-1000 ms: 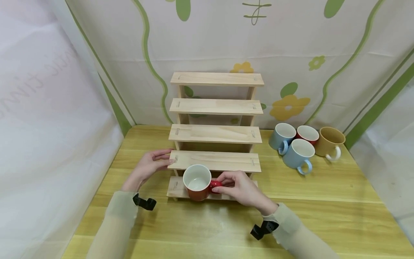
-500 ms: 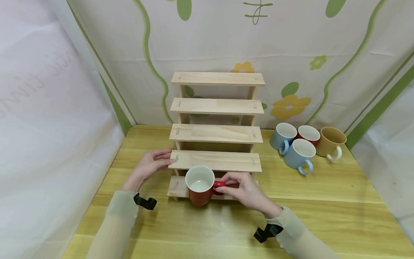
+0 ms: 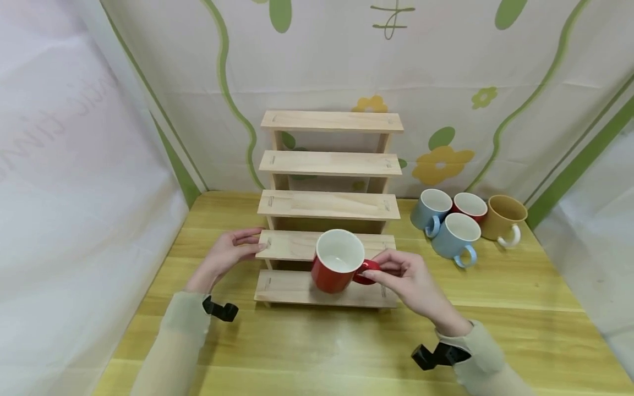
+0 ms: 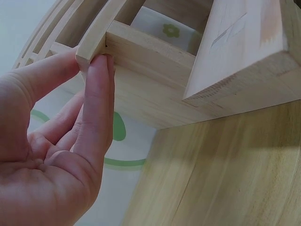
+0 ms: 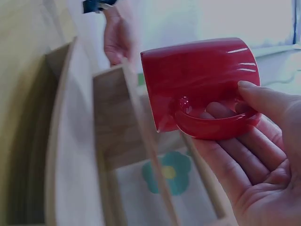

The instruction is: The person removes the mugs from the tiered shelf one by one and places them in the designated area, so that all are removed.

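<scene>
My right hand [image 3: 413, 283] pinches the handle of a red mug [image 3: 333, 275] with a white inside. In the head view the mug overlaps the two lowest steps of a tiered wooden shelf [image 3: 327, 204], its mouth facing up. The right wrist view shows the thumb and fingers about the handle of the red mug [image 5: 197, 75]. At the shelf's left side, my left hand [image 3: 230, 256] grips the end of the second step from the bottom. The left wrist view has the thumb and fingertips of that hand [image 4: 56, 150] pinching the board's end.
On the table [image 3: 307, 352], right of the shelf, several mugs stand close together: a blue mug [image 3: 427, 213], another blue mug [image 3: 453, 242], a red one [image 3: 477, 217] and a mustard-yellow mug [image 3: 497, 223] with a white handle. A patterned cloth [image 3: 317, 60] hangs behind.
My right hand has carried the red mug up and to the right from the front of the lowest step. The left hand stays at the shelf's left end.
</scene>
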`<state>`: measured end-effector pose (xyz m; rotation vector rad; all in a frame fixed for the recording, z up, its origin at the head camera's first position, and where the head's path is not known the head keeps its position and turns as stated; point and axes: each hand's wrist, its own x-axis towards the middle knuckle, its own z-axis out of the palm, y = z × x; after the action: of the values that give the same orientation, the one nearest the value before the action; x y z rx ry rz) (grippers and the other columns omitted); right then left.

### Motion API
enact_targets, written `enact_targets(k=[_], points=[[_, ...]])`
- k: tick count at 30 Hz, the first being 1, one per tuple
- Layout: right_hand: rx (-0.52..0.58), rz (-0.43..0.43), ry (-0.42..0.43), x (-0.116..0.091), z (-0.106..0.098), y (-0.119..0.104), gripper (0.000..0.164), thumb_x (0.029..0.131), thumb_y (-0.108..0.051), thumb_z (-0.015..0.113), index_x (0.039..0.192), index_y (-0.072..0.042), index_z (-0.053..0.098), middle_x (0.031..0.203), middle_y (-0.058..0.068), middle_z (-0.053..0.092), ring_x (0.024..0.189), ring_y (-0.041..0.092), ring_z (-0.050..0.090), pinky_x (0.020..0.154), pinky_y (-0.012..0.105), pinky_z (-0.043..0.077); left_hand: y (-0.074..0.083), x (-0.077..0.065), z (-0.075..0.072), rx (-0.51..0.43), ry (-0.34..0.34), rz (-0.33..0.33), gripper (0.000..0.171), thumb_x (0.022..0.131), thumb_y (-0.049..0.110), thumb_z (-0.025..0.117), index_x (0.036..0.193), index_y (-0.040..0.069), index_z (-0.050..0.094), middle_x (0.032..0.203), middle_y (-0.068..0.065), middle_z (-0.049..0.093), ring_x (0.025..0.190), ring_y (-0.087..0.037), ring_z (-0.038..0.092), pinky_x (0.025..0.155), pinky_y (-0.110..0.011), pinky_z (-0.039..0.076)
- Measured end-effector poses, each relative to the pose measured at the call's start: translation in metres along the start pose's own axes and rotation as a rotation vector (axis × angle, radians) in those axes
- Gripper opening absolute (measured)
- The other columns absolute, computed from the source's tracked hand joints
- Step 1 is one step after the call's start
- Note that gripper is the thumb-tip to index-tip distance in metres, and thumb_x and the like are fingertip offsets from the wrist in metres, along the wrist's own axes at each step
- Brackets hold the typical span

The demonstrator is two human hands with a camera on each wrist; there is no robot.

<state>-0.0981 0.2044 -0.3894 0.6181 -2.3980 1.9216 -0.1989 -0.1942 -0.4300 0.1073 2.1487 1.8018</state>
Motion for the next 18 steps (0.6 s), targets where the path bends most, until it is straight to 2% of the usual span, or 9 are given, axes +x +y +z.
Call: enact_targets(k=[7, 10, 14, 18], points=[[-0.031, -0.085, 0.135, -0.006, -0.024, -0.011, 0.010, 0.089, 0.010, 0.074, 0.097, 0.005, 0.071, 0.090, 0.012, 0.076, 0.078, 0.021, 0.074, 0.069, 0.027, 0.062, -0.001, -0.001, 0.000, -0.004, 0.001, -0.003, 0.063, 0.093, 0.017, 0.078, 0.147, -0.002, 0.051, 0.130, -0.023, 0.057, 0.101, -0.019, 0.067, 0.097, -0.040, 0.056], [-0.042, -0.105, 0.190, -0.009, -0.035, -0.013, 0.011, 0.089, 0.013, 0.072, 0.098, 0.007, 0.070, 0.090, 0.012, 0.076, 0.078, 0.020, 0.075, 0.068, 0.026, 0.062, -0.001, -0.001, 0.000, -0.011, -0.002, -0.003, 0.063, 0.093, 0.017, 0.078, 0.147, -0.002, 0.050, 0.131, -0.024, 0.057, 0.102, -0.019, 0.067, 0.096, -0.039, 0.056], [-0.059, -0.118, 0.265, -0.012, -0.046, -0.013, 0.013, 0.088, 0.014, 0.072, 0.099, 0.009, 0.069, 0.090, 0.011, 0.076, 0.080, 0.018, 0.075, 0.071, 0.024, 0.062, -0.002, 0.000, 0.000, -0.016, -0.001, -0.001, 0.063, 0.093, 0.017, 0.078, 0.147, -0.002, 0.051, 0.134, -0.024, 0.056, 0.103, -0.021, 0.067, 0.094, -0.036, 0.057], [-0.098, -0.095, 0.340, -0.016, -0.055, -0.013, 0.013, 0.087, 0.011, 0.075, 0.099, 0.009, 0.070, 0.090, 0.009, 0.077, 0.082, 0.016, 0.074, 0.075, 0.022, 0.060, -0.003, 0.000, 0.000, -0.017, 0.008, -0.006, 0.062, 0.092, 0.017, 0.079, 0.146, -0.001, 0.052, 0.134, -0.023, 0.056, 0.104, -0.022, 0.067, 0.095, -0.039, 0.057]])
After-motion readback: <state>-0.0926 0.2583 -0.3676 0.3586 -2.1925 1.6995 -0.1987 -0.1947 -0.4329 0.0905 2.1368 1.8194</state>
